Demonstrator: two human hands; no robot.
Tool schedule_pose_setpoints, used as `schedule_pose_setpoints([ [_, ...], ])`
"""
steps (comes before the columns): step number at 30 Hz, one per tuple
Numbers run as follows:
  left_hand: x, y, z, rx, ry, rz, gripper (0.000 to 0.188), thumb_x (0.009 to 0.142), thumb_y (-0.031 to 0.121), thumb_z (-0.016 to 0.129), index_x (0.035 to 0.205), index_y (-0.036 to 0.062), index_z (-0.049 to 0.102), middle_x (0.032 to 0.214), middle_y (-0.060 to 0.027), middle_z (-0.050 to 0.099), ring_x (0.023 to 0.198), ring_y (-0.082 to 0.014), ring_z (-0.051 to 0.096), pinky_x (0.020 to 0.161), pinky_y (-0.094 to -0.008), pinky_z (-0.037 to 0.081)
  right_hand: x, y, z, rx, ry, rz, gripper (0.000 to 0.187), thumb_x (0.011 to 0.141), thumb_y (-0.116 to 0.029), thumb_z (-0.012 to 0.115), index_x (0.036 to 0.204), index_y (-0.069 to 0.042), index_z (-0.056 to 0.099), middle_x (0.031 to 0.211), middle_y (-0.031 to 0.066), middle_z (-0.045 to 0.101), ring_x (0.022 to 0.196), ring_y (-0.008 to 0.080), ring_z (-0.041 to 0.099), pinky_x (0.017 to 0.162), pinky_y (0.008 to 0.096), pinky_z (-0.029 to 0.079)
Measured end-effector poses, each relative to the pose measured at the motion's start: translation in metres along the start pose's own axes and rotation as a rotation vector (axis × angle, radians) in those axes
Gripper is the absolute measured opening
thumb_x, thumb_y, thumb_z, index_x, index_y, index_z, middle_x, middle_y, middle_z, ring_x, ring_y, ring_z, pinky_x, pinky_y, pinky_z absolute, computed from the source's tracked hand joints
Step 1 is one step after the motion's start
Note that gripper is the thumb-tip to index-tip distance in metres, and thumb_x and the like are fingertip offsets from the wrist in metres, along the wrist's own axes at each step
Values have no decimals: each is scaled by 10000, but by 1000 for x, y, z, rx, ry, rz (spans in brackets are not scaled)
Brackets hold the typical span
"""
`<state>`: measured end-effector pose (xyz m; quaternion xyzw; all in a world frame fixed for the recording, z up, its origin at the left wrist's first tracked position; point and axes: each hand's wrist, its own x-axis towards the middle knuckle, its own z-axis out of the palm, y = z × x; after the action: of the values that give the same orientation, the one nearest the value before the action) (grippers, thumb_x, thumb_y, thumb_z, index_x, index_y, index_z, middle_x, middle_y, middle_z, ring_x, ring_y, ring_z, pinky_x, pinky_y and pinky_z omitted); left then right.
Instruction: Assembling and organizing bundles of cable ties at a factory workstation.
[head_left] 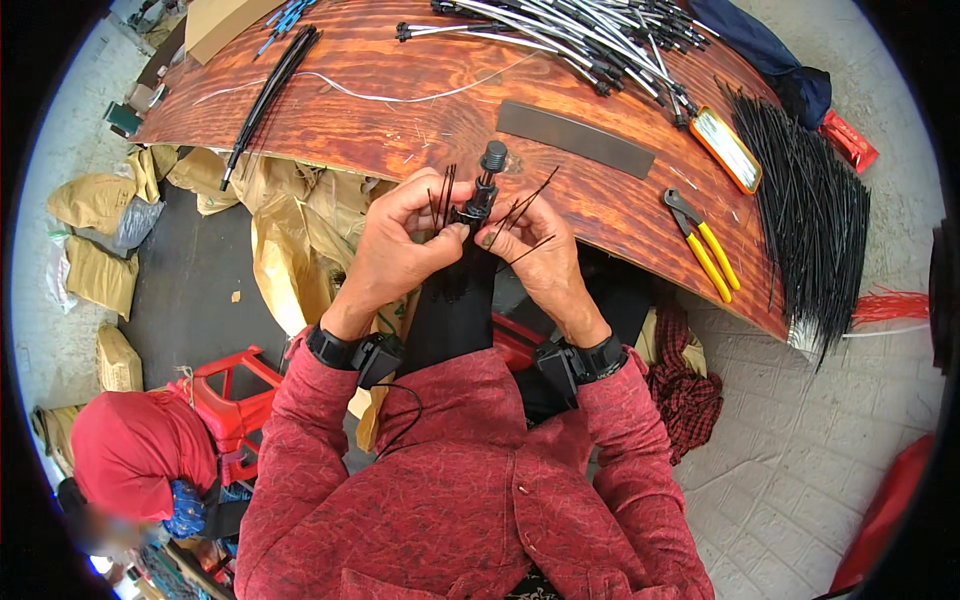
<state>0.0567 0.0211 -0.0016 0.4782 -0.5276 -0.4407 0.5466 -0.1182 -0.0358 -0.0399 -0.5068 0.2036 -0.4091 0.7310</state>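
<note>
The black post (481,198) with a round knob on top is between the two hands, by the table's near edge. It looks hard, stiff and maybe a bit slick, so the thick part under the knob seems a good place to hold. The left hand (405,238) has its thumb and finger bent close at the post, with thin black strands (440,203) sticking up. The right hand (538,252) pinches more thin strands (520,213). They look light and easy to bend, so a soft pinch near one end should do. Past them, a dark flat strip (575,138) and yellow-handled pliers (708,252) lie on the wooden table (380,120).
</note>
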Motion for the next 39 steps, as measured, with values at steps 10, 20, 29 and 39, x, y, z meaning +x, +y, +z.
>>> schedule_pose_setpoints([
  [10, 0, 1, 3, -248, 45, -61, 341, 836, -92, 632, 1166, -22, 584, 1054, -15, 616, 977, -89, 595, 875, -243, 489, 5, -4, 4, -57, 0, 2, 268, 868, -48, 708, 1093, -31, 564, 1022, 9, 622, 944, 90, 594, 866, 248, 490],
  [20, 5, 0, -4, -241, -49, -13, 313, 860, -82, 617, 1166, -36, 573, 1115, -45, 601, 999, -87, 581, 881, -238, 494, 9, -2, 1, -78, -37, -16, 313, 846, -13, 714, 1114, -35, 553, 1010, 11, 626, 936, 97, 597, 856, 248, 493],
  [29, 5, 3, -8, -100, -63, -42, 283, 818, -49, 655, 1092, -4, 600, 1059, -19, 633, 985, -73, 591, 869, -241, 494, 2, -10, 5, -80, -36, -7, 285, 833, -13, 730, 1057, -42, 556, 963, 8, 627, 888, 90, 593, 817, 237, 487],
  [39, 7, -7, -12, -207, -111, -34, 318, 812, -26, 698, 1116, -11, 608, 1060, -29, 643, 973, -98, 608, 879, -259, 497, -2, -15, 4, -84, -48, 15, 265, 840, -7, 718, 1060, -29, 573, 971, 17, 642, 906, 96, 600, 834, 243, 486],
])
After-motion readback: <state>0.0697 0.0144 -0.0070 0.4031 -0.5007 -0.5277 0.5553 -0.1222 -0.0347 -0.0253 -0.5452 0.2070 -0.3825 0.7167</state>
